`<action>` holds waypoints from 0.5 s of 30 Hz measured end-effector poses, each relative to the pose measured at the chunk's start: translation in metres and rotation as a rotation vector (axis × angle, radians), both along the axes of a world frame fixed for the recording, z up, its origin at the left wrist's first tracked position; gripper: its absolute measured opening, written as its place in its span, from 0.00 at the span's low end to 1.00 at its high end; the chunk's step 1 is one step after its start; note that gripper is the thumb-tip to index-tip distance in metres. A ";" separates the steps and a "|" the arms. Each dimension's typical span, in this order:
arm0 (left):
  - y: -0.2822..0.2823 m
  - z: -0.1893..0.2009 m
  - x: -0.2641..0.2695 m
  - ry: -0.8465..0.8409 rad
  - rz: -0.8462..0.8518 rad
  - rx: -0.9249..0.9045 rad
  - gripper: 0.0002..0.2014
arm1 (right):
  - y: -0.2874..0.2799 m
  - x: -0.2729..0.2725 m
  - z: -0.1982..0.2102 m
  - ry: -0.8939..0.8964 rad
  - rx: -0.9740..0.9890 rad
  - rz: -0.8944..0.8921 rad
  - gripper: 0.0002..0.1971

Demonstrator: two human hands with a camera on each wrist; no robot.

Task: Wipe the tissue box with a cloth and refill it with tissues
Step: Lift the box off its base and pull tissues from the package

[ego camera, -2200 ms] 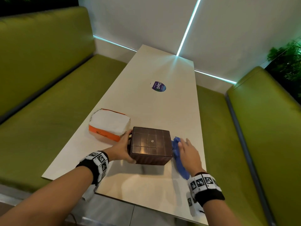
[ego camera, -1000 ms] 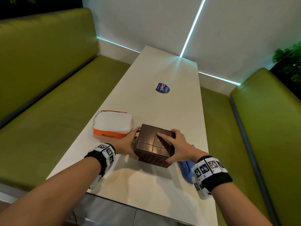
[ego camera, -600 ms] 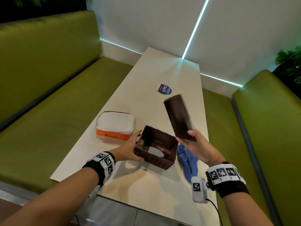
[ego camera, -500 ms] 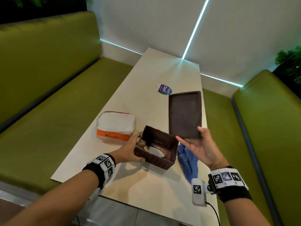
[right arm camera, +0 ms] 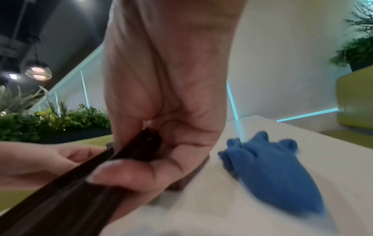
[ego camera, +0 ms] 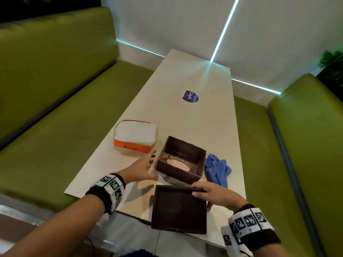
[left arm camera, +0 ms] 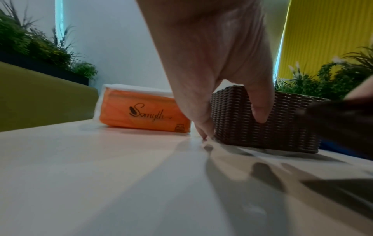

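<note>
The brown woven tissue box (ego camera: pixel 176 176) stands upside down and open on the table, its oval slot showing inside. My right hand (ego camera: pixel 202 199) grips the box's flat brown bottom panel (ego camera: pixel 178 210) by its far right corner, level over the table's front edge; the right wrist view shows my thumb (right arm camera: pixel 121 173) curled over the panel's rim (right arm camera: pixel 70 196). My left hand (ego camera: pixel 154 164) is open just left of the box, holding nothing, fingertips (left arm camera: pixel 203 134) down near the tabletop. The orange-and-white tissue pack (ego camera: pixel 135 138) lies left of the box. The blue cloth (ego camera: pixel 218 168) lies crumpled at its right.
The long white table (ego camera: pixel 194 123) carries a round purple sticker (ego camera: pixel 189 97) further back. Green benches (ego camera: pixel 55 127) run along both sides. Bare tabletop lies in front of my left hand (left arm camera: pixel 121 175). Plants stand behind the benches.
My right hand lifted the bottom panel off the box, then brought it down flat to the table's front edge. My left hand let go of the box and opened.
</note>
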State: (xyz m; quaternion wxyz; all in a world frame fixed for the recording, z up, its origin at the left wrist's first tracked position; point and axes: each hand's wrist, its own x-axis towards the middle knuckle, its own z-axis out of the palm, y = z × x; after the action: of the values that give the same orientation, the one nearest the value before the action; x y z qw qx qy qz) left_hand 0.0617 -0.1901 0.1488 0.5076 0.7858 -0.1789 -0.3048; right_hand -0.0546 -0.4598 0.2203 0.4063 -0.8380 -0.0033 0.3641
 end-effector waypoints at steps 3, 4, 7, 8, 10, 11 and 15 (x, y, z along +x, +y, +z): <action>0.013 -0.001 -0.004 -0.013 0.043 0.041 0.47 | 0.009 -0.005 -0.022 -0.016 -0.041 -0.126 0.14; 0.018 -0.001 -0.005 -0.024 0.047 0.055 0.44 | 0.011 -0.005 -0.030 -0.059 -0.075 -0.148 0.13; 0.030 0.001 -0.006 -0.065 0.063 0.093 0.37 | 0.016 -0.002 -0.053 -0.271 -0.246 -0.146 0.10; 0.034 0.003 -0.006 -0.087 0.067 0.104 0.35 | 0.017 -0.001 -0.060 -0.343 -0.317 -0.139 0.10; 0.041 0.010 -0.006 -0.131 0.066 0.125 0.31 | 0.020 -0.001 -0.069 -0.453 -0.399 -0.184 0.11; 0.044 0.013 -0.005 -0.155 0.068 0.128 0.28 | 0.022 -0.001 -0.072 -0.497 -0.422 -0.214 0.11; 0.057 0.027 0.003 -0.242 0.137 0.129 0.22 | 0.029 -0.007 -0.079 -0.660 -0.493 -0.269 0.10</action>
State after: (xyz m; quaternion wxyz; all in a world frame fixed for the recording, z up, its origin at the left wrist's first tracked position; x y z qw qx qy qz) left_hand 0.0649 -0.1332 0.1763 0.4502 0.8582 -0.1650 -0.1833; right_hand -0.0617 -0.4307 0.1411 0.2152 -0.9745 0.0632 0.0101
